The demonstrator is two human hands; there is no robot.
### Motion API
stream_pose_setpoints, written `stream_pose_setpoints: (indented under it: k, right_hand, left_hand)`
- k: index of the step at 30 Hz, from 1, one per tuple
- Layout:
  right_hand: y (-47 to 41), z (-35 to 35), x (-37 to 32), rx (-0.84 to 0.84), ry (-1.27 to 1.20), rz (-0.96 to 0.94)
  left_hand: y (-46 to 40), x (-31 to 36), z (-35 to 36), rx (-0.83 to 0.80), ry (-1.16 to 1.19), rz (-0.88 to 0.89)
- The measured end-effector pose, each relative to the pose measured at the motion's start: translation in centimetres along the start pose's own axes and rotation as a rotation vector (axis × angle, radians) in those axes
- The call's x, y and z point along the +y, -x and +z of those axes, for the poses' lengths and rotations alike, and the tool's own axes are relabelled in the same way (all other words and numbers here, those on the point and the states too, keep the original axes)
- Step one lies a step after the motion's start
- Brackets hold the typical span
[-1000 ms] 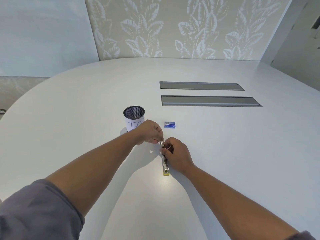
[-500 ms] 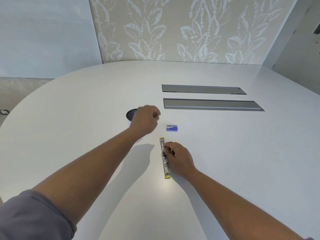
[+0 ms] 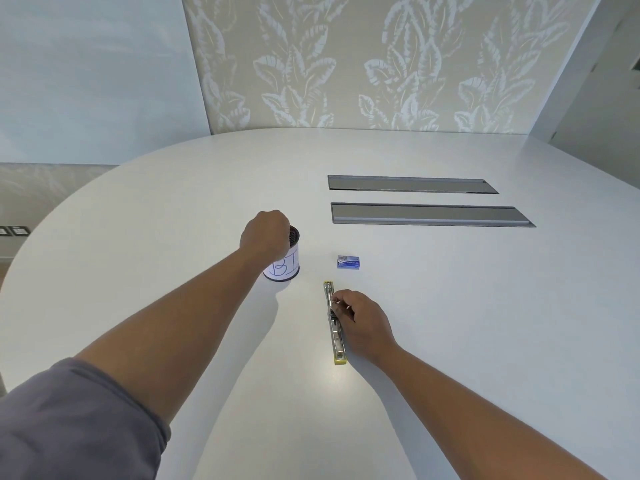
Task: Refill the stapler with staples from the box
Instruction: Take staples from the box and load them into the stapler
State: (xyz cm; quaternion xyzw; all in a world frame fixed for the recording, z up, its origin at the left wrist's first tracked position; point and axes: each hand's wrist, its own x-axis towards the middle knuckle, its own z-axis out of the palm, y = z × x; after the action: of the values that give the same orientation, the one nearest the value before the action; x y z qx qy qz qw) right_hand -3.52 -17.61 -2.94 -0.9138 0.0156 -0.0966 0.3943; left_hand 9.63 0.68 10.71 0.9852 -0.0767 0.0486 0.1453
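The slim yellow-and-metal stapler [image 3: 334, 323] lay opened flat mid-frame on the white table [image 3: 450, 306], right hand [image 3: 362, 320] pinching it; left hand [image 3: 265, 237] clenched above the black mesh cup [image 3: 285, 265], small blue staple box [image 3: 348, 262] just beyond.

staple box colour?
Blue, with a pale lid end: the small cardboard staple box, clearest in the head view.

The yellow-ended stapler [image 3: 334, 323] lay opened out flat, lengthwise at frame centre. The small blue staple box [image 3: 348, 262] sat just above-right of it.

The white label on the mesh cup [image 3: 284, 268] shows handwritten "BI"; the staple box [image 3: 349, 262] print is illegible.
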Motion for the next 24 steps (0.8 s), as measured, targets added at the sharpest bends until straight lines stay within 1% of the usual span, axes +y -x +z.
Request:
stream_pose_setpoints:
  k: [3, 5, 7, 9, 11, 13, 16, 18, 22, 24]
  right_hand:
    - [0.1, -0.1, 0.0, 0.002, -0.012, 0.001]
    - [0.2, -0.2, -0.1, 0.006, -0.008, -0.002]
    - [0.2, -0.2, -0.2, 0.008, -0.001, 0.000]
    - [0.2, -0.2, -0.4, 0.008, 0.006, 0.003]
    - [0.2, -0.3, -0.4, 0.005, 0.013, 0.005]
    - [0.3, -0.3, -0.4, 0.007, 0.007, 0.009]
    - [0.5, -0.5, -0.5, 0.017, -0.053, 0.031]
    - [0.6, -0.7, -0.5, 0.039, -0.163, 0.053]
    - [-0.4, -1.3, -0.2, 0.105, -0.367, 0.169]
    - [-1.4, -1.8, 0.0, 0.122, -0.370, 0.207]
  left_hand:
    - [0.0, 0.2, 0.1, 0.029, 0.011, 0.008]
    - [0.1, 0.6, 0.3, 0.068, -0.001, 0.051]
    - [0.2, 1.3, 0.5, 0.111, -0.006, 0.143]
    - [0.5, 2.5, 0.7, 0.122, 0.029, 0.272]
    - [0.9, 3.6, 1.4, 0.086, 0.065, 0.396]
    - [1.3, 4.2, 2.5, 0.039, 0.118, 0.458]
    - [1.6, 4.7, 4.6, -0.053, 0.275, 0.390]
    - [1.4, 4.8, 6.0, -0.107, 0.335, 0.322]
    - [0.5, 4.8, 8.1, -0.142, 0.445, 0.201]
    - [0.0, 4.9, 8.9, -0.156, 0.464, 0.162]
